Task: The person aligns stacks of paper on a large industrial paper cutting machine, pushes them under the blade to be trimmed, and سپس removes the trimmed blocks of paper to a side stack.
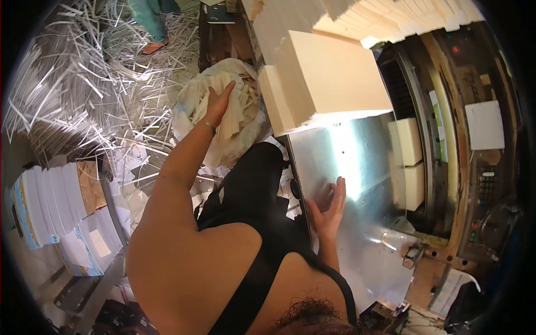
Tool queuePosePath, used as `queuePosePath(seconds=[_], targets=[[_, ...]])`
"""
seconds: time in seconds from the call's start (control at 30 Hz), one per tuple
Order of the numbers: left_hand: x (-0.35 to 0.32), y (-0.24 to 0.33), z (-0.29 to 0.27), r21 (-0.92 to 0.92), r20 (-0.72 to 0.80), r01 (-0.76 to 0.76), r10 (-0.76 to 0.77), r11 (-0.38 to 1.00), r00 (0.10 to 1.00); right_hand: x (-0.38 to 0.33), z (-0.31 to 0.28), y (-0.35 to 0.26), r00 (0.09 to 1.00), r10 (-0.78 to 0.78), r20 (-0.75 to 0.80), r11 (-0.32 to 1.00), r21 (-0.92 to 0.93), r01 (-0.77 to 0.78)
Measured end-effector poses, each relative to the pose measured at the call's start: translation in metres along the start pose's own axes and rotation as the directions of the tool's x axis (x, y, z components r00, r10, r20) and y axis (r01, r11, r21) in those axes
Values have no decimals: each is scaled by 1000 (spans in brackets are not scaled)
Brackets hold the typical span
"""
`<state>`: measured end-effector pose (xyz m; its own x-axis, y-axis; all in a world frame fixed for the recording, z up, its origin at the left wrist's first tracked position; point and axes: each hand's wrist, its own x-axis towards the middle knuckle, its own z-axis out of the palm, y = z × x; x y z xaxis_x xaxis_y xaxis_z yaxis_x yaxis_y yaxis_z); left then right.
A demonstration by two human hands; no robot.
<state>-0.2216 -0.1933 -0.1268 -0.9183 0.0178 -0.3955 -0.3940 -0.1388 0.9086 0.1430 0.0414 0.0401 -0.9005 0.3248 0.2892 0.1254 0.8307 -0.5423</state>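
My left hand (218, 103) reaches out to the left and presses into a white sack (190, 106) stuffed with cream paper offcuts (243, 109); its fingers rest on the strips, and I cannot tell whether they grip any. My right hand (329, 209) lies flat with fingers spread on the shiny metal bed (357, 167) of a paper cutting machine, holding nothing. A thick stack of cream paper (329, 75) sits on that bed beyond the hand. Two smaller cream stacks (407, 162) stand further in, under the machine's blade housing.
Heaps of white paper strips (95, 72) cover the floor at the left, where another person's sandalled foot (153, 47) stands. Stacks of printed sheets (50, 206) lie at lower left. The machine's control panel (486, 190) is at the right.
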Motion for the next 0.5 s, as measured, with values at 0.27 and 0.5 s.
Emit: queuePosePath(seconds=[0.27, 0.5], targets=[[-122, -63, 22, 145, 183, -537, 510, 831, 840, -22, -67, 90, 833, 505, -227, 858, 241, -454], [-226, 6, 82, -159, 776, -928, 624, 337, 93, 10, -150, 280, 459, 681, -571, 733, 524, -434]])
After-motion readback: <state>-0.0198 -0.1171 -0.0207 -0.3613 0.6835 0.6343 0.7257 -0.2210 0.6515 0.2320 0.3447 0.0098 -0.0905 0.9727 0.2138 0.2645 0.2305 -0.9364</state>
